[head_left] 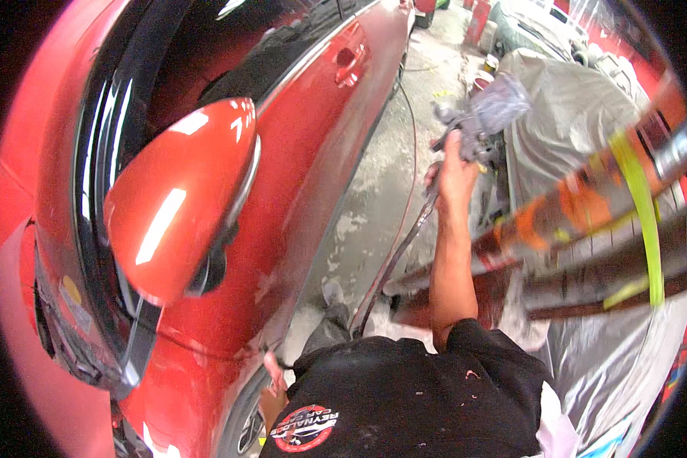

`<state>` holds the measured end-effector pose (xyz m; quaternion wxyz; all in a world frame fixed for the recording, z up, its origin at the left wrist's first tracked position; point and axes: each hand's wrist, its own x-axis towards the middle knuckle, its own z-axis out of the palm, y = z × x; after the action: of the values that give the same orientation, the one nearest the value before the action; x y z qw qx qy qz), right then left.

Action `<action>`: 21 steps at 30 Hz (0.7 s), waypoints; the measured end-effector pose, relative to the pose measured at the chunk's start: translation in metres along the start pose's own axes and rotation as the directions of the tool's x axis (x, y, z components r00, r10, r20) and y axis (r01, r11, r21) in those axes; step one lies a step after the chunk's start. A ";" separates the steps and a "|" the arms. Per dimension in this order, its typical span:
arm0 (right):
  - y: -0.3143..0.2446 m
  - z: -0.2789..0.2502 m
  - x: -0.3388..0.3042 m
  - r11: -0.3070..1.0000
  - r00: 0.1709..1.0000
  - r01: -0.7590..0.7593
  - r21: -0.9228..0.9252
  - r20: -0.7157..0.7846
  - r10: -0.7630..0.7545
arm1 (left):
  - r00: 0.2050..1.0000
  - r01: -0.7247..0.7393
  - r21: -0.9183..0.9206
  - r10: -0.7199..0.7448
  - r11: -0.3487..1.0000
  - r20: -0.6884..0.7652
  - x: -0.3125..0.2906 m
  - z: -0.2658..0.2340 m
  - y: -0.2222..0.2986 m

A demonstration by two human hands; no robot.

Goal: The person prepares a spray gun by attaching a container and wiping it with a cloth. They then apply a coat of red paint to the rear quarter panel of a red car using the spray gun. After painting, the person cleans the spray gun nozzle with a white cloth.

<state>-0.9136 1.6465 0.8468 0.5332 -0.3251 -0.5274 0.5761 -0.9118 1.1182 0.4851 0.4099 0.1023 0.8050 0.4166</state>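
My right hand [458, 174] is raised and closed round the handle of a paint spray gun [469, 131]. A cloudy, greyish cup [504, 101] sits on the gun, tilted to the right. From the handle a dark air hose [393, 263] runs down toward my legs. My left hand [275, 375] is low beside the red car [282, 198], close to its front wheel; its fingers are small and unclear. On the car's near side are a glossy orange-red wing mirror [182, 206] and a door handle [348, 66]. A dull, greyish haze covers the lower door.
At right stand a grey plastic-covered object [572, 114] and a large blurred bar [580, 206] with a yellow-green strap [643, 214]. Another car [530, 34] is at the far right. A thin hose [414, 145] crosses the stained concrete floor [374, 172].
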 end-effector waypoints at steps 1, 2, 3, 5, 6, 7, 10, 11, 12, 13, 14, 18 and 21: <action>0.002 0.015 0.029 1.000 1.000 0.007 0.026 -0.030 -0.006 | 0.998 0.044 -0.016 -0.044 0.999 -0.033 0.023 0.005 0.004; 0.003 0.028 0.056 0.999 0.998 0.028 0.036 -0.052 -0.026 | 0.995 0.083 -0.029 -0.085 0.996 -0.054 0.050 0.009 0.013; 0.000 0.041 0.079 0.996 0.995 0.063 0.057 -0.076 -0.058 | 0.994 0.090 -0.042 -0.093 0.995 -0.063 0.081 0.010 0.026; -0.001 0.056 0.131 0.993 0.990 0.102 0.051 -0.099 -0.097 | 0.993 0.098 -0.061 -0.102 0.993 -0.056 0.150 0.013 0.060; 0.002 0.061 0.156 0.988 0.985 0.147 0.052 -0.103 -0.141 | 0.994 0.098 -0.063 -0.101 0.993 -0.040 0.182 0.010 0.081; 0.004 0.066 0.182 0.980 0.976 0.193 0.050 -0.109 -0.187 | 0.997 0.076 -0.071 -0.077 0.995 -0.021 0.222 0.011 0.107; 0.021 0.054 0.270 0.975 0.937 0.215 -0.063 -0.269 -0.224 | 0.999 0.009 -0.119 -0.003 0.993 0.050 0.328 0.017 0.210; 0.030 0.052 0.299 0.975 0.918 0.210 -0.074 -0.327 -0.223 | 0.998 -0.015 -0.144 0.025 0.989 0.064 0.359 0.020 0.246; 0.040 0.048 0.322 0.981 0.918 0.194 -0.010 -0.349 -0.185 | 0.996 -0.027 -0.159 0.040 0.987 0.078 0.387 0.024 0.278; 0.050 0.043 0.345 0.982 0.918 0.184 0.050 -0.366 -0.154 | 0.994 -0.037 -0.168 0.053 0.985 0.092 0.416 0.031 0.308; 0.068 0.032 0.374 0.977 0.927 0.201 0.077 -0.338 -0.164 | 0.992 -0.045 -0.179 0.065 0.983 0.110 0.446 0.041 0.337; 0.133 0.020 0.491 0.994 0.941 0.103 -0.020 -0.321 -0.104 | 0.988 -0.028 -0.161 0.052 0.987 0.148 0.572 0.089 0.415; 0.172 0.021 0.598 0.994 0.958 0.046 -0.102 -0.277 -0.073 | 0.997 0.042 -0.074 -0.037 0.996 0.070 0.648 0.122 0.426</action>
<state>-1.1112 2.2354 0.8003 0.6036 -0.4120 -0.4828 0.4825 -1.3132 1.7870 0.3960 0.4491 0.0853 0.7759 0.4347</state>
